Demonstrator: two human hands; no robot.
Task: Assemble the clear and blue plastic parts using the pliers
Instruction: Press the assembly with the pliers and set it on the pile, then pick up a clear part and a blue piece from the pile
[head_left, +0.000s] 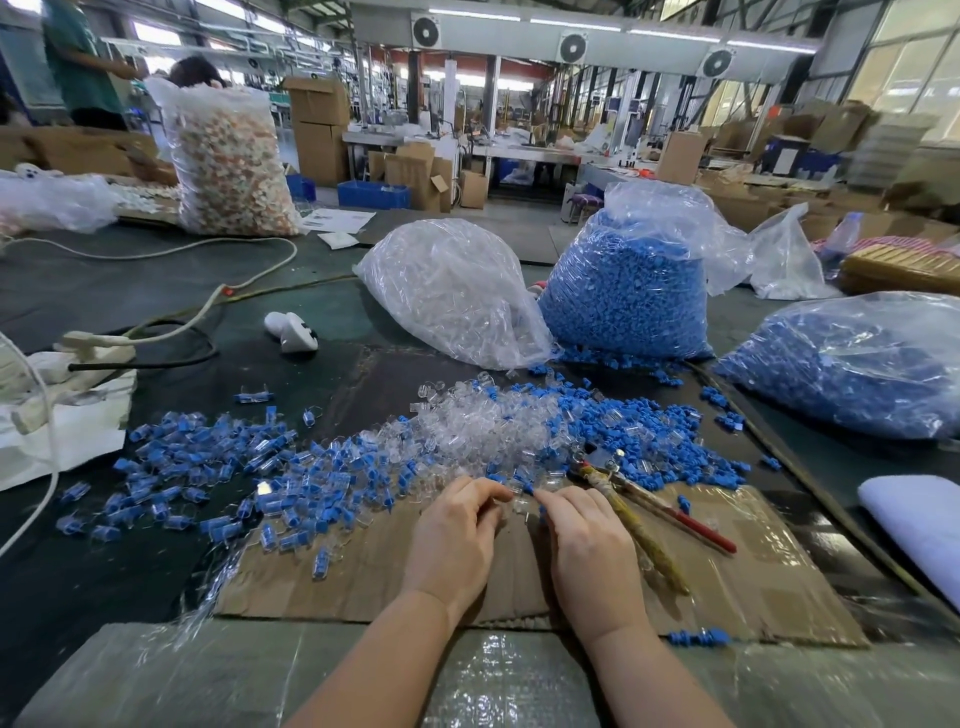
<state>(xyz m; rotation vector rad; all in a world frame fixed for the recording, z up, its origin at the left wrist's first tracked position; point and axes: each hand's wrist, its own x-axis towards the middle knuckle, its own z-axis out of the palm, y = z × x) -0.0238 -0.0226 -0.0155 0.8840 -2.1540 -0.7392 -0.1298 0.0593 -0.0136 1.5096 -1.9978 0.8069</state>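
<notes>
- Factory desk (322, 312), cardboard mat (753, 587).
- Left hand (457, 535) and right hand (587, 540) fingers pinch clear part (519, 501) and blue part (529, 488): mating by hand.
- Next: grab pliers (649, 519) at 3 o'clock, squeeze joint.

A flattened cardboard sheet (743, 597) lies on the dark green worktop (104, 291) at six o'clock. At nine o'clock a white power strip (96, 347) sits beside a white cloth (62, 436), its white cable (171, 253) looping toward ten o'clock. A small white handheld device (292, 331) rests near the centre. At eleven o'clock stands a tall bag of orange-and-white pieces (231, 161). Stacked cardboard boxes (318, 130) and a blue crate (374, 194) stand at twelve o'clock.
</notes>
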